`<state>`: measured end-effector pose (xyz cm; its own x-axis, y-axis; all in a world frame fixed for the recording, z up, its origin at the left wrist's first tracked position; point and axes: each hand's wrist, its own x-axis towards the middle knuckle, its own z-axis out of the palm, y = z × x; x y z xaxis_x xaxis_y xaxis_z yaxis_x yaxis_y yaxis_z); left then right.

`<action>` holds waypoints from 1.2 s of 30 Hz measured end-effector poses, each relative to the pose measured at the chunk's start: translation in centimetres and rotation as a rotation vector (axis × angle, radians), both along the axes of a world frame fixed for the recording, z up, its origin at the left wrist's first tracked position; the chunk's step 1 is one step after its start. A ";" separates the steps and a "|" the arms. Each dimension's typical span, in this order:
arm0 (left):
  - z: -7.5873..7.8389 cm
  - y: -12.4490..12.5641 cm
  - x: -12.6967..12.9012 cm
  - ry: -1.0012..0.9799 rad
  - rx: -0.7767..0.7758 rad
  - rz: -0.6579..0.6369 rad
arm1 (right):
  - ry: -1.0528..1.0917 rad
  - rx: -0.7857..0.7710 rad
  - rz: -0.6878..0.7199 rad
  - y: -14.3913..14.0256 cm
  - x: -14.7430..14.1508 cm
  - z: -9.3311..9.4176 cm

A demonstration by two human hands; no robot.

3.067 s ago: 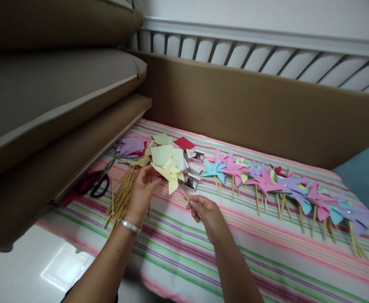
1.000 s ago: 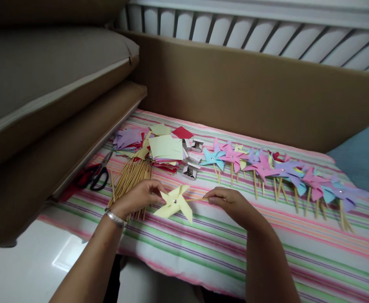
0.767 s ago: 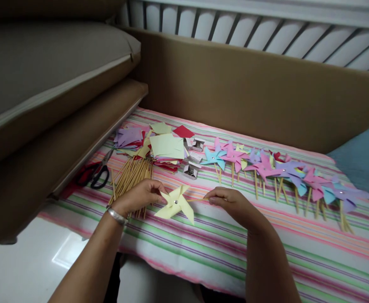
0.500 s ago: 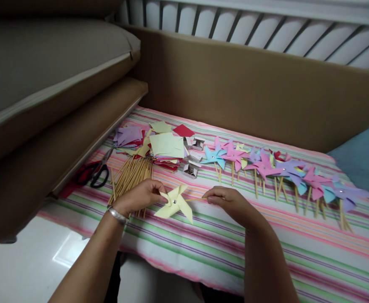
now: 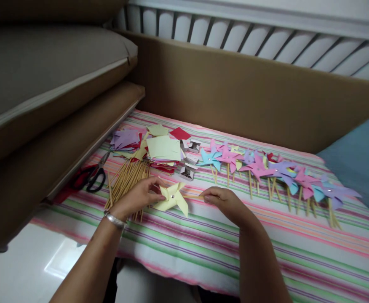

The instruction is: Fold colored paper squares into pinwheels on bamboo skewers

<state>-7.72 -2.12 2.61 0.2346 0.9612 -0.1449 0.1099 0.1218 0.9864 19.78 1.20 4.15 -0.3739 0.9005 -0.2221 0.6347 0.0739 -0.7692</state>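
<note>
- Left hand point(image 5: 139, 197) pinches a blade of the yellow pinwheel point(image 5: 172, 198), which lies on the striped bed cover point(image 5: 203, 248).
- Right hand point(image 5: 224, 201) pinches the pinwheel's stick point(image 5: 193, 196).
- Far left: loose sticks point(image 5: 126, 181), paper squares point(image 5: 163, 148), scissors point(image 5: 91, 176).
- Far right: finished pinwheels point(image 5: 266, 170), clear of both hands.

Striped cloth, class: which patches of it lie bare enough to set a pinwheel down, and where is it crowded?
The striped cloth lies bare along its near edge, below the hands and the pinwheel row. Another bare strip runs between that row and the brown board. The far left is crowded: paper squares, stick bundle, scissors, and both hands on the yellow pinwheel.
</note>
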 end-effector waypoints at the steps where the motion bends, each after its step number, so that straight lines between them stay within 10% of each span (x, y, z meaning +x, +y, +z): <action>1: 0.2 0.1 -0.1 -0.014 0.032 0.052 | 0.025 0.002 -0.045 0.1 0.2 -0.2; 9: -0.5 1.4 -0.4 0.043 0.186 0.365 | 0.375 0.041 -0.408 0.7 1.9 -1.5; 17: -1.0 1.6 1.9 -0.082 0.387 0.269 | 0.354 -0.008 -0.323 -0.1 0.5 -0.7; 25: -1.3 1.7 1.9 0.204 0.561 0.408 | 0.338 0.001 -0.315 0.0 -0.3 -0.6; 36: -1.7 0.4 4.1 0.536 0.739 0.265 | 0.538 -0.090 -0.451 -0.2 -2.1 -1.7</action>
